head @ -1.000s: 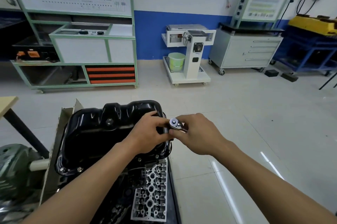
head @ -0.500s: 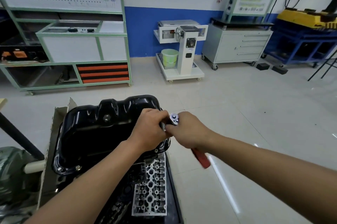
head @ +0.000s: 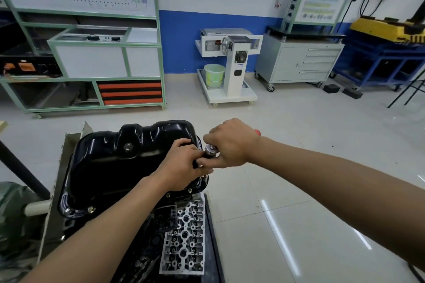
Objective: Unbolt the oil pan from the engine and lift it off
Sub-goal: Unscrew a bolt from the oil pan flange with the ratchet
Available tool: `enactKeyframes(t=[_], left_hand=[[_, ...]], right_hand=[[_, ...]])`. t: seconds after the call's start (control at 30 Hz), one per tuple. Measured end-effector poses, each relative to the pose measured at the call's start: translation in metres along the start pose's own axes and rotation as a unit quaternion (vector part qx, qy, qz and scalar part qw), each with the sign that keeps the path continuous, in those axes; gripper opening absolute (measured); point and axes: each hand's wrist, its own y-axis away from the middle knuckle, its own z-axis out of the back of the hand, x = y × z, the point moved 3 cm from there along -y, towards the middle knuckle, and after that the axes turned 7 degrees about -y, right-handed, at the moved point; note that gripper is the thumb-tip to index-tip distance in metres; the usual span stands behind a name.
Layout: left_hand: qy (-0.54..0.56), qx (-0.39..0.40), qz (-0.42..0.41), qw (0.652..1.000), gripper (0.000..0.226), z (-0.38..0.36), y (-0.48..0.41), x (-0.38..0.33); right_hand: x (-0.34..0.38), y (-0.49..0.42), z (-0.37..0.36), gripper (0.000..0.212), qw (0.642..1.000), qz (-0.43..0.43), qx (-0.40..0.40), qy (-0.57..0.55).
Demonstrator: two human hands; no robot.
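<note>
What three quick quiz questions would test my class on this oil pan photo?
1. True or false: the oil pan has already been unbolted and lifted away.
2. What does the right hand grip? A) ratchet B) hammer C) rag
3. Fill in: the handle tip showing behind the right hand is ____.
Key: 1 false, flange bolts are still in place; 2 A; 3 red.

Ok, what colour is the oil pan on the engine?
It's a glossy black stamped-metal oil pan, seen in the head view.
</note>
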Motion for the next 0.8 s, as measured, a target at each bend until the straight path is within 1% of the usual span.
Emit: enactKeyframes(t=[0.07, 0.1, 0.13, 0.17, 0.2, 0.23, 0.27, 0.3, 0.33, 0.37, 0.4, 0.47, 0.53, 0.57, 0.63, 0.7, 0.73, 0.8], left_hand=[[-0.007, -0.029, 0.004, 1.0, 0.046, -0.002, 0.0, 0.0], [-0.011, -0.039, 0.004, 0.999, 0.051, -0.003, 0.001, -0.001], [-0.013, -0.051, 0.002, 0.999, 0.05, -0.004, 0.0, -0.002], [-0.011, -0.063, 0.0, 0.998, 0.046, -0.006, -0.001, -0.003], [-0.006, -0.076, 0.001, 0.997, 0.04, -0.007, 0.0, -0.005], [-0.002, -0.089, 0.002, 0.996, 0.037, -0.008, -0.001, -0.006], [0.001, -0.102, 0.004, 0.995, 0.037, -0.008, -0.002, -0.007], [0.001, -0.112, 0.011, 0.994, 0.04, -0.008, -0.002, -0.008], [-0.002, -0.118, 0.021, 0.993, 0.041, -0.008, -0.002, -0.009], [-0.006, -0.125, 0.032, 0.992, 0.039, -0.007, -0.003, -0.01], [-0.013, -0.128, 0.042, 0.991, 0.035, -0.008, -0.003, -0.011], [-0.024, -0.135, 0.053, 0.989, 0.037, -0.009, -0.002, -0.011], [-0.032, -0.13, 0.058, 0.989, 0.036, -0.012, -0.002, -0.01], [-0.037, -0.128, 0.06, 0.989, 0.034, -0.014, -0.003, -0.009], [-0.047, -0.126, 0.064, 0.989, 0.031, -0.016, -0.003, -0.011], [-0.038, -0.106, 0.063, 0.992, 0.028, -0.014, -0.004, -0.014], [-0.012, -0.082, 0.075, 0.994, 0.028, -0.012, -0.004, -0.016], [0.075, -0.029, 0.103, 0.991, 0.026, -0.004, -0.003, -0.019]], right_hand=[[0.002, 0.007, -0.004, 0.049, 0.99, -0.133, -0.013, -0.052], [0.006, 0.013, -0.008, 0.044, 0.972, -0.21, -0.012, -0.108], [0.01, 0.019, -0.013, 0.04, 0.938, -0.288, -0.007, -0.194], [0.015, 0.025, -0.02, 0.036, 0.885, -0.352, -0.002, -0.306], [0.021, 0.028, -0.027, 0.031, 0.816, -0.398, -0.005, -0.419], [0.027, 0.029, -0.032, 0.028, 0.745, -0.433, -0.015, -0.507], [0.03, 0.029, -0.035, 0.027, 0.686, -0.459, -0.023, -0.564], [0.031, 0.029, -0.035, 0.025, 0.644, -0.473, -0.024, -0.601], [0.032, 0.03, -0.033, 0.021, 0.624, -0.472, -0.017, -0.622], [0.03, 0.032, -0.027, 0.019, 0.628, -0.457, -0.003, -0.63], [0.028, 0.035, -0.021, 0.02, 0.65, -0.428, 0.018, -0.627], [0.022, 0.047, -0.01, 0.018, 0.729, -0.353, 0.075, -0.582], [0.012, 0.057, -0.001, 0.029, 0.814, -0.292, 0.108, -0.491], [0.004, 0.06, 0.003, 0.036, 0.848, -0.263, 0.103, -0.449], [-0.01, 0.059, 0.012, 0.042, 0.894, -0.206, 0.076, -0.391], [-0.023, 0.049, 0.019, 0.037, 0.938, -0.136, 0.089, -0.307], [-0.027, 0.042, 0.021, 0.035, 0.956, -0.102, 0.104, -0.253], [-0.032, 0.029, 0.024, 0.041, 0.978, -0.059, 0.12, -0.159]])
